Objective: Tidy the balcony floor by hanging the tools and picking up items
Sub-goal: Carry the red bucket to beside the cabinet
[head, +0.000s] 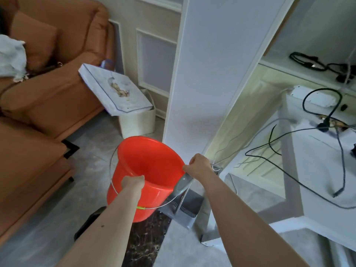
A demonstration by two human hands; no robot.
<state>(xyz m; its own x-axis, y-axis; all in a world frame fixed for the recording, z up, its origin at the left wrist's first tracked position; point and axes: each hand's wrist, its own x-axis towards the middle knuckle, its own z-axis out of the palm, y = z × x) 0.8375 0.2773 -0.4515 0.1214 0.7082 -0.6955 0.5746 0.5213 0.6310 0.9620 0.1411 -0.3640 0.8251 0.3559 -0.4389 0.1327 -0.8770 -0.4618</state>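
An orange plastic bucket is held up off the floor in the middle of the view, its wire handle hanging loose around it. My left hand grips the near rim of the bucket. My right hand is closed on the grey handle of a dustpan and presses against the bucket's right rim. The grey dustpan hangs below that hand, its toothed edge pointing down, right beside the bucket.
A brown sofa fills the left side. A white bin with a tilted flat lid stands by the wall. A tall white panel leans ahead. White low furniture with loose black cables lies to the right.
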